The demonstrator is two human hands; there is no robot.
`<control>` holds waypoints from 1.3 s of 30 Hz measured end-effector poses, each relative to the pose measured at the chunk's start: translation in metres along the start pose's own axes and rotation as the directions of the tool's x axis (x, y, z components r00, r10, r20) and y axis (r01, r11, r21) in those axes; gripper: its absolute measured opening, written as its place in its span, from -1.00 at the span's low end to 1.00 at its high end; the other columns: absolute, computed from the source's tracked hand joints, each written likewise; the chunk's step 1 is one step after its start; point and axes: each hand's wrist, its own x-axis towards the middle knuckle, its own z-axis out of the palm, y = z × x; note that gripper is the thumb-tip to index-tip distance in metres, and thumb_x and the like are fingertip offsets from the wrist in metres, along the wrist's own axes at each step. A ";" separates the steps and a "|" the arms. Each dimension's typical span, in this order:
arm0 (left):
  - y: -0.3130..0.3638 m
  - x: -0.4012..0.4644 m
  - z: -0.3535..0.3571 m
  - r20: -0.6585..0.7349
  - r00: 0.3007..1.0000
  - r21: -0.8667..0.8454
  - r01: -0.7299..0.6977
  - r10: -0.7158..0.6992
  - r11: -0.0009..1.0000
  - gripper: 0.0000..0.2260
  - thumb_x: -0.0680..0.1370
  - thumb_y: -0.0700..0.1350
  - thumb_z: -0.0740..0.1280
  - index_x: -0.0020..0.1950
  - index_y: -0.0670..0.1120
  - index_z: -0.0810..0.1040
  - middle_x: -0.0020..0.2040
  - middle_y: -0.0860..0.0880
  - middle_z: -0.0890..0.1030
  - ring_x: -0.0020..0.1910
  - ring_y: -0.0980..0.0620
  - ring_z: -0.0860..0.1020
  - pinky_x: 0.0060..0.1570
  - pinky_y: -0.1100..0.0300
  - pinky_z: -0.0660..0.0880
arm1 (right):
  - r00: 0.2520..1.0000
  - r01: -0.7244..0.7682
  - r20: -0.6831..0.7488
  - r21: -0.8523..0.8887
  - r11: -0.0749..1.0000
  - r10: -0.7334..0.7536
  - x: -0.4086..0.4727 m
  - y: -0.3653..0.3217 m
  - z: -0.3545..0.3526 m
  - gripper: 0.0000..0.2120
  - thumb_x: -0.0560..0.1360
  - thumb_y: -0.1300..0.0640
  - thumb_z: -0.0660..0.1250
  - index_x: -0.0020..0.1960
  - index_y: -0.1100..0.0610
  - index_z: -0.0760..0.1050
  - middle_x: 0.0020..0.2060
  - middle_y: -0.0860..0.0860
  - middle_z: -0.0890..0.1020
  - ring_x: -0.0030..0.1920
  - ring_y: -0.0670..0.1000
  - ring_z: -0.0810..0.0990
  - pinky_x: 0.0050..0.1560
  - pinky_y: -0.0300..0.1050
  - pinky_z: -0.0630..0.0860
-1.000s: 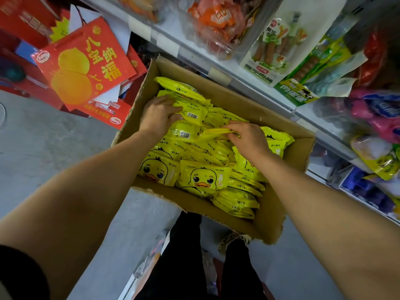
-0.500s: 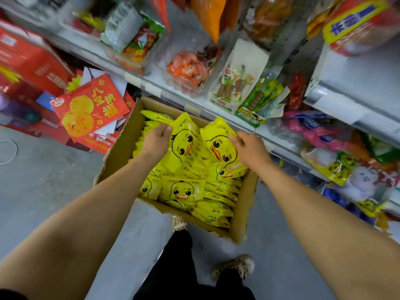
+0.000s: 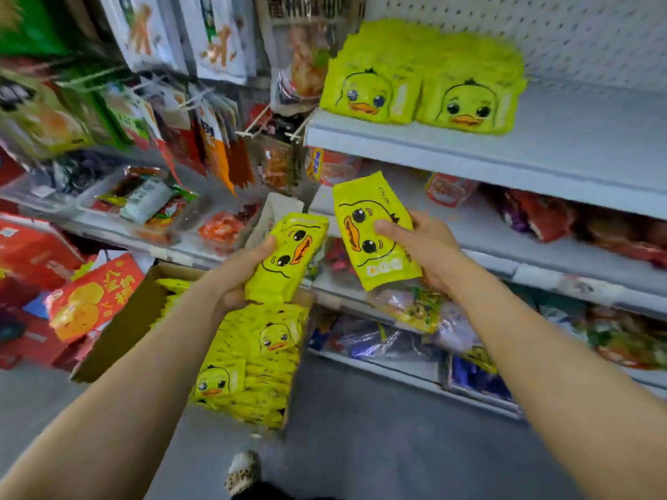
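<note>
Here we judge the step to be the carry from box to shelf. Our left hand (image 3: 234, 279) has its grip wrapped round the lower left edge of one glossy yellow plastic snack packet printed with a duck face (image 3: 288, 258), thumb on the front. Our right hand (image 3: 429, 247) grasps a second matching yellow duck packet (image 3: 375, 240) by its right edge, thumb laid over the print. Both packets are in the air, just beside each other but apart, above the open brown cardboard box (image 3: 119, 326) of the same packets and below the white metal upper shelf (image 3: 469, 153). Each packet's long axis stands nearly upright, the left one's top leaning right and the right one's top leaning left. The ducks therefore lie sideways, the left beak pointing right and the right beak pointing left. On the shelf the standing row of yellow duck packets (image 3: 422, 88) rests on long edges, faces upright and outward. The next move, as we see it, calls for raising both hands and turning each packet a quarter turn. Each should then stand on bare shelf beside that row without toppling it.
</note>
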 end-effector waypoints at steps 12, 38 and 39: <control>0.080 -0.007 0.255 0.325 0.939 0.459 -0.257 0.109 0.851 -0.78 0.44 -0.20 0.38 0.08 -0.15 0.58 -0.03 -0.12 0.70 -0.17 -0.03 0.69 -0.11 0.03 0.64 | 0.922 0.212 -0.366 0.210 0.955 -0.125 -0.077 -0.062 -0.211 -0.82 0.42 0.18 0.52 0.00 0.11 0.60 -0.16 0.11 0.73 -0.19 0.18 0.70 -0.30 0.14 0.63; 0.240 0.261 0.543 0.500 0.857 0.863 -0.479 0.127 -0.161 -0.35 0.38 -0.03 0.56 0.41 -0.05 0.40 0.31 -0.03 0.48 0.24 -0.07 0.48 0.23 0.03 0.48 | 0.740 0.331 -0.620 -0.002 0.943 -0.261 0.131 -0.113 -0.457 -0.81 0.41 0.16 0.52 0.01 0.14 0.64 -0.17 0.02 0.73 -0.18 0.02 0.72 -0.15 -0.05 0.65; 0.241 0.272 0.543 0.505 0.854 0.858 -0.479 0.129 -0.185 -0.35 0.38 -0.03 0.55 0.41 -0.06 0.41 0.32 -0.04 0.48 0.22 -0.05 0.48 0.21 0.05 0.48 | 0.746 0.318 -0.615 -0.007 0.948 -0.255 0.138 -0.112 -0.461 -0.81 0.41 0.15 0.52 0.00 0.14 0.64 -0.16 0.03 0.73 -0.17 0.03 0.72 -0.14 -0.04 0.65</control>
